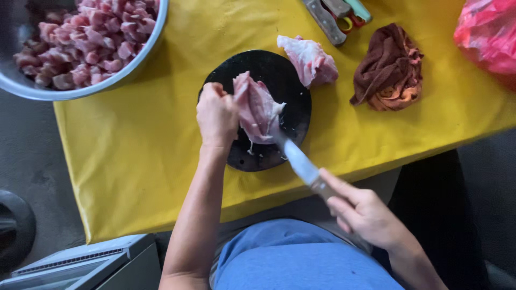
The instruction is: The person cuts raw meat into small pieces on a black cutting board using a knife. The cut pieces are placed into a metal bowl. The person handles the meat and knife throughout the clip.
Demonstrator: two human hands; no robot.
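Yellow sheeting covers the worktop [134, 161], and a round black cutting board [290, 75] lies on it near the front edge. A slab of raw pink meat [257, 110] stands on the board, held up on edge and not lying flat.

Left hand [216, 114]: the fingers are closed on the left edge of the slab, pinching it and propping it upright. This hand is the nearer of the two to the meat and is in direct contact with it.

Right hand [361, 209]: the fingers are wrapped around the handle of a knife [301, 164], with the forefinger laid along the top of the handle. The hand itself sits off the worktop, well apart from the board, toward the body.

Key relation: the blade runs diagonally from the right hand up and to the left, and its tip meets the lower right edge of the slab. The meat therefore lies up-left of the knife hand, along the line of the blade. The slab's long axis runs roughly from the far side of the board toward the near side, so the blade meets it at an angle.

Surroundings: a second piece of meat [309, 60] rests at the board's far right rim. A metal bowl [134, 67] of cut meat pieces stands at the far left. A brown cloth [389, 70] lies to the right.
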